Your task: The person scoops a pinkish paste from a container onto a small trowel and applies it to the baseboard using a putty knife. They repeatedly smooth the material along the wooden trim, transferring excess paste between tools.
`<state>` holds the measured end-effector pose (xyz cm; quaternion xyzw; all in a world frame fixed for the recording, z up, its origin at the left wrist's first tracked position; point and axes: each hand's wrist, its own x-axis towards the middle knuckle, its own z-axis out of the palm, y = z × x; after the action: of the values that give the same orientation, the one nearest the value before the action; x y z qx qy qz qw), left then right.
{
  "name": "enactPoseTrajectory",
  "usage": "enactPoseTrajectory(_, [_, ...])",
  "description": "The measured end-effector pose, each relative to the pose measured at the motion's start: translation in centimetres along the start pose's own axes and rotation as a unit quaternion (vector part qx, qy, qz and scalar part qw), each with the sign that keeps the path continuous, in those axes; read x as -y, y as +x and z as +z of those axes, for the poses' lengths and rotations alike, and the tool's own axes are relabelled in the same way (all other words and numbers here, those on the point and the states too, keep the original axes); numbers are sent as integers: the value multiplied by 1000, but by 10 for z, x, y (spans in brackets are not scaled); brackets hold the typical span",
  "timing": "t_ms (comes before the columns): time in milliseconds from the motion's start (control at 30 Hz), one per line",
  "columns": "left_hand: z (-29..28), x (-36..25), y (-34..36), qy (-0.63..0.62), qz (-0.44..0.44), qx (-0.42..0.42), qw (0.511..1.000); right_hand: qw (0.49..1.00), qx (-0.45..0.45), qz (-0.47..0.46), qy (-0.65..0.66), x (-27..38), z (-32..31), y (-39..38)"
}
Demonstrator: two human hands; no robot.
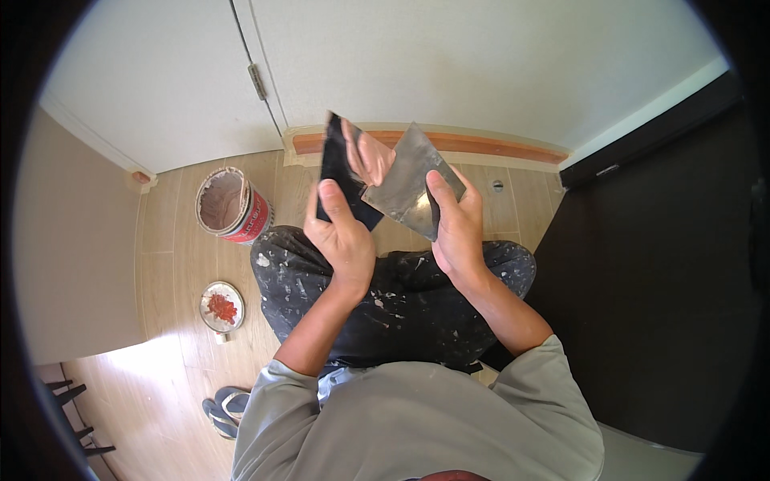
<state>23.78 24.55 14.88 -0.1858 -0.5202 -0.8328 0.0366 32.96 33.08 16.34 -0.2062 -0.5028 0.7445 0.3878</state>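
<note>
My left hand [340, 236] grips a flat black spreader [335, 160], held tilted up, with a glossy lump of pink paste [367, 152] near its upper inner part. My right hand [457, 224] is closed on a flat metal scraper blade [405, 180], its thumb on the face. The scraper's left corner meets or overlaps the spreader beside the paste; whether they touch is unclear. Both tools are held above my paint-spotted dark trousers [365, 317].
An open bucket [250, 210] and a dish with red bits [207, 309] are at left, with flip-flops [228, 409] below. Ahead, a taped wooden strip [497, 146] runs along the white wall [497, 64]. A dark panel [642, 280] stands right; a beige panel [80, 240] left.
</note>
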Motion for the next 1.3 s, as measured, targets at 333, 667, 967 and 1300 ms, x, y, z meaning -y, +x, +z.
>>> enactPoseTrajectory(333, [-29,10,-22,116,30,208,971,998,18,7,57,25,-4,6])
enactPoseTrajectory(667, [-31,6,8,-251,-393,126,876,977,162,-140,2,49,-22,-7])
enactPoseTrajectory(967, [-28,-10,8,-352,-522,190,753,564,384,-554,-476,65,-14,-1])
enactPoseTrajectory(1300, [-36,-21,18,-293,-424,180,838,390,344,-512,-684,122,-33,52])
